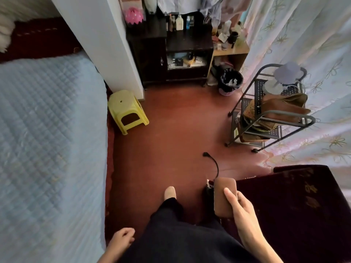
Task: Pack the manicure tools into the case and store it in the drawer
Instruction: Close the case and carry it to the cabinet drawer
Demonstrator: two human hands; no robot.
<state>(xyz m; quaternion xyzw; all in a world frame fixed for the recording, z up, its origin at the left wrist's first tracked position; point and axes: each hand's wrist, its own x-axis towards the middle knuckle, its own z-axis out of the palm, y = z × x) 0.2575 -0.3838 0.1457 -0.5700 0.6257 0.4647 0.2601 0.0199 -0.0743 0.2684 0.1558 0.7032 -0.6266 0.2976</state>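
I am standing on a red floor and looking down. My right hand [242, 211] grips a closed brown manicure case [223, 196] at waist height, thumb across its top. My left hand [121, 239] hangs by my left leg with the fingers loosely curled and nothing in it. At the far end of the room stands a dark cabinet [171, 52] with an open compartment full of small items. No loose manicure tools are visible.
A bed with a light blue quilt [47, 139] fills the left side. A yellow plastic stool [127, 111] stands by a white wall. A metal trolley [269, 111] with bags and a black bin [230, 81] stand at the right. A dark red seat [294, 205] is beside my right hand.
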